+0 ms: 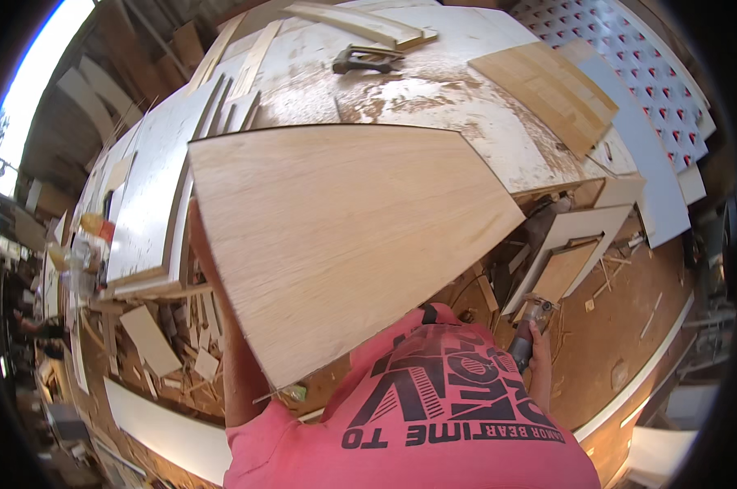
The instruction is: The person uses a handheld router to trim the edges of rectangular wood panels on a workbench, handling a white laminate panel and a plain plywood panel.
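A large pale plywood board [344, 236] with angled sides is held up before my chest, hiding much of the workbench. My left arm runs up along its left edge. Only a sliver of my left hand [196, 228] shows there; it grips the board, its fingers hidden behind. Low on the right, my right hand [540, 352] is closed around the dark barrel of a handheld power tool [535, 316] with a metallic head. That tool is apart from the board, close to a white panel with a cut-out [589, 224] leaning by the bench.
The dusty white workbench [434, 106] carries a nail gun [368, 59], wood strips [356, 24] and a wooden panel [548, 90]. White boards [152, 204] are stacked at left. Offcuts [151, 338] litter the floor below. Patterned sheeting [621, 73] lies at far right.
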`<action>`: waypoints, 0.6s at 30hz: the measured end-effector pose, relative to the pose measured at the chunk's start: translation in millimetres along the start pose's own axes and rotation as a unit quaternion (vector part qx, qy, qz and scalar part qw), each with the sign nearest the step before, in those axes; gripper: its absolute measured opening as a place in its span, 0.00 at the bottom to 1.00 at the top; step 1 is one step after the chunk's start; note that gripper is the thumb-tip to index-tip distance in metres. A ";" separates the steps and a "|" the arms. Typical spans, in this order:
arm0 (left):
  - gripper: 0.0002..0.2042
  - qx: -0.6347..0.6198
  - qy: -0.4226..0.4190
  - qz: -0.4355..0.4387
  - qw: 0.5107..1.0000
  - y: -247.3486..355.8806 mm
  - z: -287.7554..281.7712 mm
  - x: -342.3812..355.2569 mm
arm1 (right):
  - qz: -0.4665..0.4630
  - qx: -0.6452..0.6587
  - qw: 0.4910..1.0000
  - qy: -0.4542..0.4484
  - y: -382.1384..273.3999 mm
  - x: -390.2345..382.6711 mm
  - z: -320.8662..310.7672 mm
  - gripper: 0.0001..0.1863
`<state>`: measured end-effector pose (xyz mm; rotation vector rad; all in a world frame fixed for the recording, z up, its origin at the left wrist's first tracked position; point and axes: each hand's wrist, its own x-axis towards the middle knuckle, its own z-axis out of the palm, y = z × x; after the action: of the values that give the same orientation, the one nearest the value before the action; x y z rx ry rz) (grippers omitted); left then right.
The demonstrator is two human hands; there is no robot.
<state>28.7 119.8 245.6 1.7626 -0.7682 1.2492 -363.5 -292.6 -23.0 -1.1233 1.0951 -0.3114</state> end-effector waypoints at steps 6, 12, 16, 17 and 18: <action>0.27 -0.269 -0.045 -0.480 0.834 8.6 -62.7 -54.2 | 0.024 -0.009 0.995 -0.100 -36.6 -4.8 42.1 0.27; 0.29 -0.260 -0.138 -0.645 0.706 5.1 -89.9 -87.1 | 0.052 -0.032 0.987 -0.146 -95.8 -42.4 87.5 0.29; 0.31 -0.101 -0.166 -0.637 0.746 -28.7 -56.7 -137.1 | 0.138 -0.012 0.983 -0.123 -90.9 -16.4 70.9 0.28; 0.32 -0.040 -0.175 -0.650 0.738 -33.2 -36.6 -141.9 | 0.151 -0.002 0.982 -0.115 -83.5 -9.7 75.6 0.28; 0.31 -0.009 -0.195 -0.656 0.729 -39.6 -24.7 -149.5 | 0.159 0.002 0.982 -0.106 -77.0 -2.8 77.8 0.28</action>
<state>3.0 163.2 97.4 1.8853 0.3575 -0.1101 -277.6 -281.6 43.9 -0.9352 1.0622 0.0561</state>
